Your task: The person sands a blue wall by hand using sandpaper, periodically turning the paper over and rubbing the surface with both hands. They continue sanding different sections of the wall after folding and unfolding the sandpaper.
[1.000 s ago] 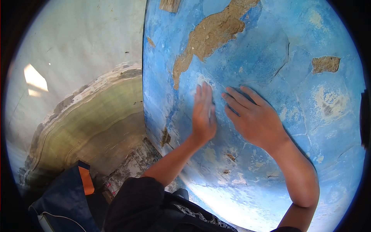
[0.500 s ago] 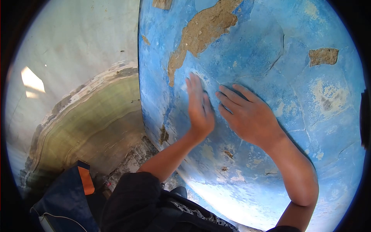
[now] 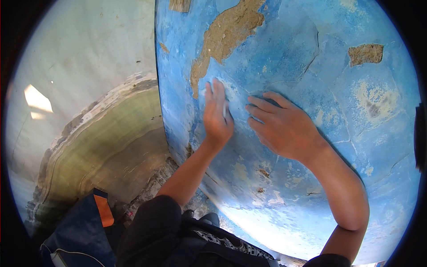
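A blue painted wall [image 3: 284, 53] with cracks and flaked paint fills the middle and right of the view. My left hand [image 3: 216, 119] is against it, fingers stretched upward and slightly blurred, at a whitish rubbed patch just below a long bare brown area [image 3: 233, 31]. A thin pale edge shows beside its thumb; I cannot make out what it is. To the right, my right hand [image 3: 284, 127] lies on the blue surface with its fingers extended and pointing left. Nothing shows in its fingers, though the palm is hidden.
A pale wall [image 3: 102, 40] with a greenish stained lower band stands on the left, beyond the blue wall's edge. Below it, at lower left, is a dark blue bag [image 3: 80, 231] with an orange panel. A small bare patch [image 3: 366, 54] shows at upper right.
My left hand has shifted a little left and up along the blue wall. My right hand stays in nearly the same place, its fingers slightly more bent. The view has shifted slightly.
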